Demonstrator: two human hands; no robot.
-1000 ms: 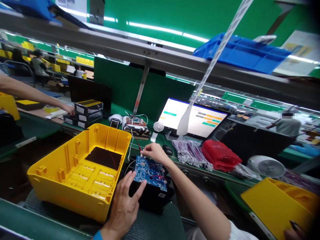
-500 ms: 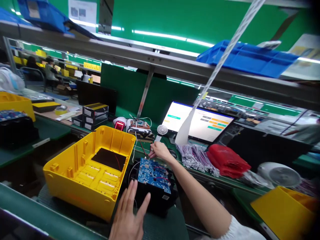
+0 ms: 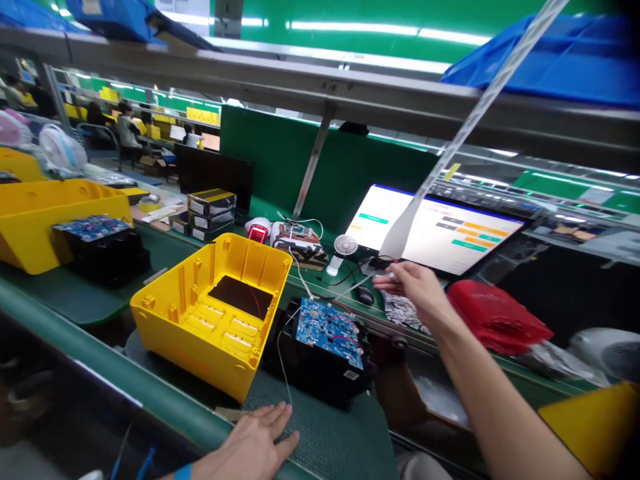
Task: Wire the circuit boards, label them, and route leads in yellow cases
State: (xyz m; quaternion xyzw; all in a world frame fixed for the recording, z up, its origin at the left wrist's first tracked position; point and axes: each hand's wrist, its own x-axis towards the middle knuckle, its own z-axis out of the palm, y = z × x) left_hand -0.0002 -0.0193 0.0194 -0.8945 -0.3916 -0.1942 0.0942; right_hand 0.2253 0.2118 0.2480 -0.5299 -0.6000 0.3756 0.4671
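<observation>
My right hand [image 3: 407, 285] is raised in front of the monitor, its fingers pinched on the end of a thin cable [image 3: 350, 287]. That cable runs back toward a blue circuit board [image 3: 330, 330], which lies on top of a black housing [image 3: 320, 373]. My left hand [image 3: 253, 440] rests open on the dark green mat [image 3: 335, 433], fingers stretched near a thin white wire [image 3: 284, 367] hanging from the board's side. Left of the housing sits an open yellow case [image 3: 195, 360] with a dark panel [image 3: 241, 297] inside.
Behind are a monitor [image 3: 435, 227], mouse [image 3: 364, 295], small white fan [image 3: 345, 245], red-lit scanner [image 3: 259, 232] and stacked boxes [image 3: 213, 212]. A red bag [image 3: 495, 313] lies right. Another yellow case [image 3: 65, 207] and board stand left. A white strip [image 3: 465, 127] hangs down.
My right hand has moved from the board's far edge up and right, drawing the cable out. My left hand has gone from beside the housing down to the mat. The view has shifted.
</observation>
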